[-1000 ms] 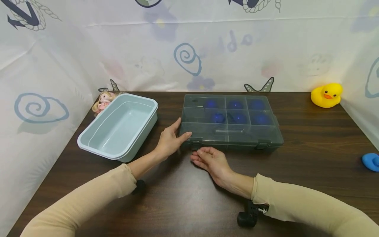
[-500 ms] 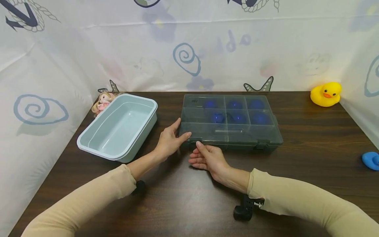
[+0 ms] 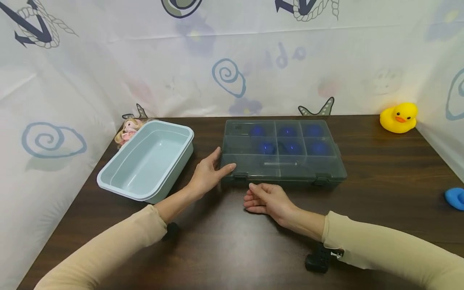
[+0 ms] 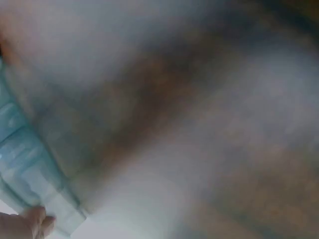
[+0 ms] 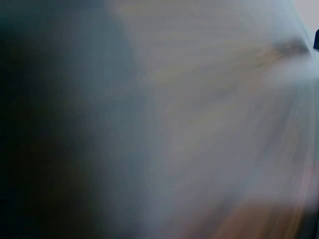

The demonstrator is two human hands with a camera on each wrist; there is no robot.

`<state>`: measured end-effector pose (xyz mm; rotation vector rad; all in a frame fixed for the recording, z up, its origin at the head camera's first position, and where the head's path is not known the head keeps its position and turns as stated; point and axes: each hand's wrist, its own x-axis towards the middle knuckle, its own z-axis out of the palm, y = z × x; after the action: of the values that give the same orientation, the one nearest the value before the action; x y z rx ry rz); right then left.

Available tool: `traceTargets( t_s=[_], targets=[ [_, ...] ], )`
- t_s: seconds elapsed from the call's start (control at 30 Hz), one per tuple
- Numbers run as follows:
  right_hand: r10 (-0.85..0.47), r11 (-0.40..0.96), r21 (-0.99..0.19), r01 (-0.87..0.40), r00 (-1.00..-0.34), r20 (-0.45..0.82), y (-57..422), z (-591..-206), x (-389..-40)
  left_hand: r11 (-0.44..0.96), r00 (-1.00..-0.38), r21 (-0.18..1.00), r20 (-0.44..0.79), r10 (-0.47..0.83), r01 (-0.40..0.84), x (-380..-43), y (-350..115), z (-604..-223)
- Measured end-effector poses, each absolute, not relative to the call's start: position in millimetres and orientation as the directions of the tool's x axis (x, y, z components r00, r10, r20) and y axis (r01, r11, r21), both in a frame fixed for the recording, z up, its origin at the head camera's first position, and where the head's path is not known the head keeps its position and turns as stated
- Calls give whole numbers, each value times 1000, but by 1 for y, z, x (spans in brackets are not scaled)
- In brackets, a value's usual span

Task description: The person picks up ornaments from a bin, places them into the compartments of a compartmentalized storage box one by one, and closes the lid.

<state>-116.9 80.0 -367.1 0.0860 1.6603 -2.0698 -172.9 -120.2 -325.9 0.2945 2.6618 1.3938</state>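
A dark translucent compartment box (image 3: 250, 163) with a closed lid lies on the table, and blue round objects (image 3: 266, 148) show through several of its cells. My left hand (image 3: 204, 175) holds its front left corner, thumb on the front edge and fingers along the left side. In the left wrist view, fingertips (image 4: 37, 219) meet the box (image 4: 30, 154) at lower left; much else is blurred. Below the front edge, right of the left latch (image 3: 240, 176), my right hand (image 3: 270, 201) is loosely curled and holds nothing. Another latch (image 3: 322, 179) sits farther right. The right wrist view is blurred.
Left of the box stands a pale blue plastic basin (image 3: 175, 177), with a doll (image 3: 127, 129) behind it. A yellow rubber duck (image 3: 398, 118) sits at the back right corner. Something blue (image 3: 454, 198) lies at the right edge. Printed cloth (image 3: 264, 80) hangs behind the table.
My right thumb was up at the left latch half a second ago. That hand has since come away, slightly down and to the right. The left hand stays on the box corner.
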Motion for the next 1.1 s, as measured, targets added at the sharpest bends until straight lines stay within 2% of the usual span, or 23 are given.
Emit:
traceTargets(
  t_s=[0.13,0.23,0.4,0.5,0.73,1.1],
  targets=[
    [-332,-135,-912,387,-885,-327,117,-370,-108,573,-950,771,132,283,278,-176,-109,-317],
    [-333,-138,-915,380,-888,-318,146,-369,-101,544,-876,708,236,421,452,-177,-84,-310],
    [-315,-148,-919,366,-898,-307,186,-369,-91,458,-708,636,206,675,621,-174,-30,-308],
    [-263,-175,-918,357,-915,-306,207,-369,-86,437,-658,619,179,731,653,-175,-4,-312],
    [-103,-316,-887,336,-942,-320,237,-368,-78,433,-644,589,204,738,683,-181,28,-321],
    [-82,-385,-864,323,-945,-317,238,-368,-79,499,-642,451,255,723,740,-179,37,-332]
  ],
)
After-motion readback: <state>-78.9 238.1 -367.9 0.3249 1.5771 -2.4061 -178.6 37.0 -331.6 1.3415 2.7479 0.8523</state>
